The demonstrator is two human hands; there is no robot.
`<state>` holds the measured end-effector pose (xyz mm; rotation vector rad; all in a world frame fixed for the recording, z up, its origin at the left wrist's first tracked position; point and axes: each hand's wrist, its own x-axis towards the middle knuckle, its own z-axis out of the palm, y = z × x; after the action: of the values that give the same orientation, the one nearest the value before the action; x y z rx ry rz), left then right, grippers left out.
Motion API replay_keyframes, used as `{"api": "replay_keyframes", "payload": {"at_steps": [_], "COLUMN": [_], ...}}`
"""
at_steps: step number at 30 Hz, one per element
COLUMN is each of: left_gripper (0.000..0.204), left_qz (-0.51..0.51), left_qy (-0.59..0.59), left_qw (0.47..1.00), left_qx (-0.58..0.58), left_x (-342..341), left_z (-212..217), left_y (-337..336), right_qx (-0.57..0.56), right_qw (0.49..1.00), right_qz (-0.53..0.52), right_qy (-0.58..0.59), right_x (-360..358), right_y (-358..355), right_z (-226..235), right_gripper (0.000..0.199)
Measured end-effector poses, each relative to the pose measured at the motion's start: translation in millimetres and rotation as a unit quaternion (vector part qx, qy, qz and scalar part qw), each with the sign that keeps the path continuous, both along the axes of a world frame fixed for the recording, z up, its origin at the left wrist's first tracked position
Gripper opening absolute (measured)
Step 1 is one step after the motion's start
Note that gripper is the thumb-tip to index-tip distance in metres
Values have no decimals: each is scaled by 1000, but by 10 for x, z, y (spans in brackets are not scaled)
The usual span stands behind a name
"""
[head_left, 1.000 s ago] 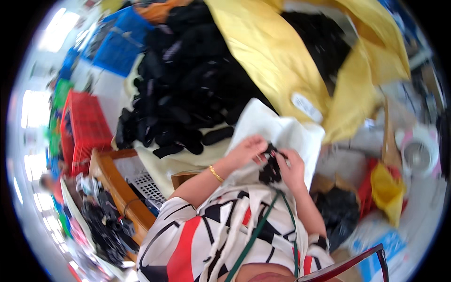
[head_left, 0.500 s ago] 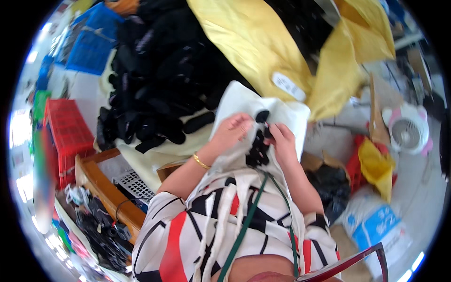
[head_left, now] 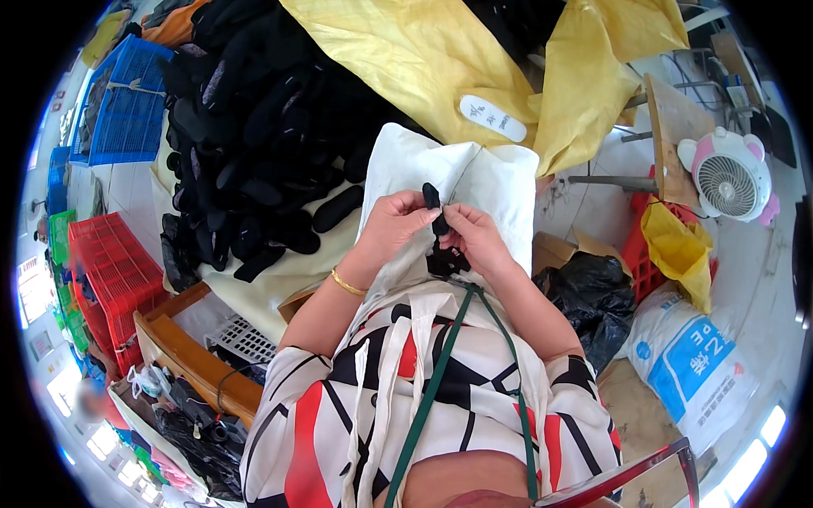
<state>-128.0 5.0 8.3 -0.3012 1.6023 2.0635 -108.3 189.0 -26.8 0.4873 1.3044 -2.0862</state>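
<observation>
My left hand [head_left: 396,223] and my right hand [head_left: 476,240] meet over a white cloth [head_left: 501,179] spread on my lap. Between them is a small black fabric piece [head_left: 431,196], its rounded end poking up above the fingers. The left thumb and fingers close on its upper part, while the right fingers pinch it lower down on the other side. The fingers hide much of its shape. Several more small black pieces [head_left: 446,262] lie on the cloth just below my hands.
A large heap of black, elongated soft pieces [head_left: 262,135] lies ahead left. Yellow sheeting [head_left: 423,51] ahead bears a white sole-shaped piece [head_left: 493,118]. A wooden drawer edge [head_left: 199,356] and red crate [head_left: 114,275] flank my left; a fan [head_left: 724,176] and black bag [head_left: 589,292] my right.
The left hand, formerly held loosely beside the black piece, now grips it. My hands have come closer together. The whole view has shifted slightly, moving the surroundings left and up.
</observation>
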Motion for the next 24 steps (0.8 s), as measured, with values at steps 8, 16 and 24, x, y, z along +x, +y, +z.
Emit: {"api": "replay_keyframes", "payload": {"at_steps": [8, 16, 24], "left_gripper": [17, 18, 14], "left_qz": [-17, -16, 92], "left_qy": [51, -68, -92], "left_qw": [994, 998, 990], "left_qx": [-100, 0, 61], "left_x": [58, 135, 146], "left_z": [-108, -216, -272], "left_y": [-51, -179, -188], "right_qx": [285, 335, 375], "right_qw": [908, 884, 748], "right_qz": [106, 100, 481], "right_qy": [288, 309, 261], "right_x": [78, 82, 499], "right_y": [-49, 85, 310], "right_z": [174, 182, 82], "right_gripper": [20, 18, 30]}}
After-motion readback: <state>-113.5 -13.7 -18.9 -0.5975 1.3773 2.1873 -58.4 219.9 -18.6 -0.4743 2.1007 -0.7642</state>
